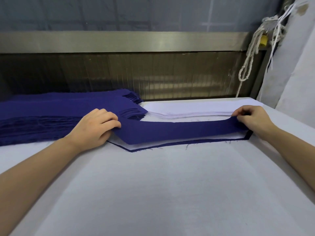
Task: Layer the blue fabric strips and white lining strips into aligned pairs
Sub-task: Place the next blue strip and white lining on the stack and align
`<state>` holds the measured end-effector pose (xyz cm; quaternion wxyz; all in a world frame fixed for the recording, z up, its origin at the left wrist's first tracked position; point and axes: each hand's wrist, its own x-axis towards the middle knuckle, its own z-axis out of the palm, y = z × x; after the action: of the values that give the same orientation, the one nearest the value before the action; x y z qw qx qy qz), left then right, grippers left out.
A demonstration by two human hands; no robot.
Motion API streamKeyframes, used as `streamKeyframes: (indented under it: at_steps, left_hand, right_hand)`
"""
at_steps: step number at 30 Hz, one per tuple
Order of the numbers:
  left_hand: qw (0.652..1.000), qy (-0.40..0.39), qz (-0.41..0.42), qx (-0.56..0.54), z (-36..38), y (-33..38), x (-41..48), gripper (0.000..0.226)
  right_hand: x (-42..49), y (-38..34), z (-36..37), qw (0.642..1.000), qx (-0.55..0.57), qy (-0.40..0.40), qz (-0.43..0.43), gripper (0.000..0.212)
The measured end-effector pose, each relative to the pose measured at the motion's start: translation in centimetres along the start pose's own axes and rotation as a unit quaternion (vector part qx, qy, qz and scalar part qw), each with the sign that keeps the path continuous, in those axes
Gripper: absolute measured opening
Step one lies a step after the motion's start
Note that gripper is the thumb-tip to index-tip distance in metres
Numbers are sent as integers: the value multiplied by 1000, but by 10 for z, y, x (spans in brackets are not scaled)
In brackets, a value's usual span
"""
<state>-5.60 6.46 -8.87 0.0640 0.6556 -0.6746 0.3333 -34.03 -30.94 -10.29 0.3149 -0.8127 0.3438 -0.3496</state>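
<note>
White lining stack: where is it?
The white lining stack lies right of centre in the head view, far back on the table, right of the blue strip pile and behind the blue strip that the left hand and right hand hold.

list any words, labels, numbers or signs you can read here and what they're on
No readable text in this view.
The blue strip, the blue stack, the white lining stack and the table show no print.
The small yellow tag among the hanging cords is too blurred to tell whether it carries writing.
</note>
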Motion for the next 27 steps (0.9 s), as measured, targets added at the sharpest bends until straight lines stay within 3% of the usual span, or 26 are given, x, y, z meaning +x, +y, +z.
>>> streamKeyframes:
  at_steps: [8, 19, 27]
  left_hand:
    - [999, -33, 12, -30, -2, 4, 1, 34]
    - [998, -47, 9, -38, -3, 5, 2, 35]
    - [998, -52, 11, -45, -2, 3, 1, 36]
  right_hand:
    - [-2, -2, -1, 997, -71, -22, -19, 32]
    - [-4, -8, -3, 996, -82, -1, -42, 29]
    - [-3, -5, -7, 975, -198, -93, -32, 22]
